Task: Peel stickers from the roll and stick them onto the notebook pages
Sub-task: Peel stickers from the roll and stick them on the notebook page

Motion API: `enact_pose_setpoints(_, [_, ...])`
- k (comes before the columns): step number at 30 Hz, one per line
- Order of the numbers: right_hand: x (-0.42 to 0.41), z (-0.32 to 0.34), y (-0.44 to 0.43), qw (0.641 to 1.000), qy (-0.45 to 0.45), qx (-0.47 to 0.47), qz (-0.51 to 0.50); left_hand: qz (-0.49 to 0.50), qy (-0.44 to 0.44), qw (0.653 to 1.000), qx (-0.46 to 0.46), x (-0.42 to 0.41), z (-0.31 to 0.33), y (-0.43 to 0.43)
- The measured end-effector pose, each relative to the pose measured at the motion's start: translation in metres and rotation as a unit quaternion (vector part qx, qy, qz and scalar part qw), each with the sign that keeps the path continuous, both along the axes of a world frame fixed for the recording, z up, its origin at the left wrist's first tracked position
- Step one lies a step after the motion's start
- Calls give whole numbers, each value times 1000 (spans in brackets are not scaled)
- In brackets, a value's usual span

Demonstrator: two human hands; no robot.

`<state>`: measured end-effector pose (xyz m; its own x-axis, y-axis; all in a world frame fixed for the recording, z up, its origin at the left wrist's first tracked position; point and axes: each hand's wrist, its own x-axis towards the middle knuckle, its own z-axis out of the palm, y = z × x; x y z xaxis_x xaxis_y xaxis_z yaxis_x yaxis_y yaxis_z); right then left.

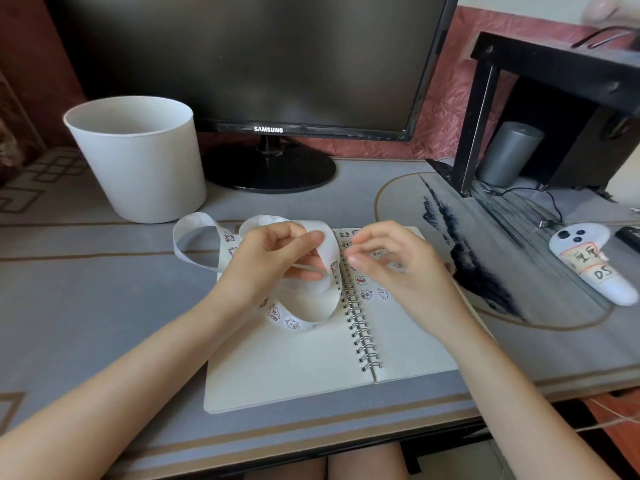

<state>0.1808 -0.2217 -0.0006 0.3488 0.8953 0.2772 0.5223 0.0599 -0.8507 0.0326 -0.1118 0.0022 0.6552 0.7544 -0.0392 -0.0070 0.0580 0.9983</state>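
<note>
Peeling Over the Open Notebook: Faults and Obstructions

**Hand state.** The left hand point(273, 258) grips the sticker strip point(294, 322), with thumb and fingers curled round one band of it above the left page. The right hand point(398, 268) has its thumb and forefinger tips drawn close at the strip's edge, just above the spiral binding point(360, 323). Motion blur hides whether they pinch a sticker or are merely near one.

**Location.** The notebook point(284, 368) lies open near the front edge of the desk point(86, 289), about midway along it. The unwound strip loops off the notebook's far left corner and curls back onto the left page.

**Likely faults.**
- A sticker lifted by one corner may fold onto itself or tear. Probable cause: thin paper and a hurried pull.
- The loose loops may swing under a sticker being placed, so that it bonds to the backing or to the wrong spot.
- The slack band may snag in the binding coils.
- The placed stickers point(367, 292) crowd the far half of the right page. A new one may overlap them unless it is aimed at the bare near half.

**Surroundings.** A white bucket point(138, 157) stands towards the far left corner, close to the outermost loop. A monitor point(256, 57) stands at the far edge. A white controller point(588, 261) lies near the right edge. Beyond it are a cable point(550, 209) and a grey cylinder point(509, 154) under a black shelf point(554, 60). None of these lies between the hands and the pages; only the strip itself obstructs.
</note>
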Motion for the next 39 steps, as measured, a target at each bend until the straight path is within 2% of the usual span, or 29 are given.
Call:
enact_pose_setpoints(9, [-4,-5,12,996,79,43,17,-6,-6,1000,2,0,2,-2])
enact_pose_setpoints(19, [-6,-5,12,997,51,57,-30,-35,11,999,11,0,-2,-2])
enact_pose_setpoints(27, [-9,-6,14,995,64,66,-34,-41,-4,998,37,-1,-2,-2])
enact_pose_setpoints(36, [-10,-9,13,997,40,62,-35,-21,1,1000,10,2,0,-4])
enact_pose_setpoints(39, [-10,-12,13,998,6,50,-35,-13,3,1000,0,2,-1,-4])
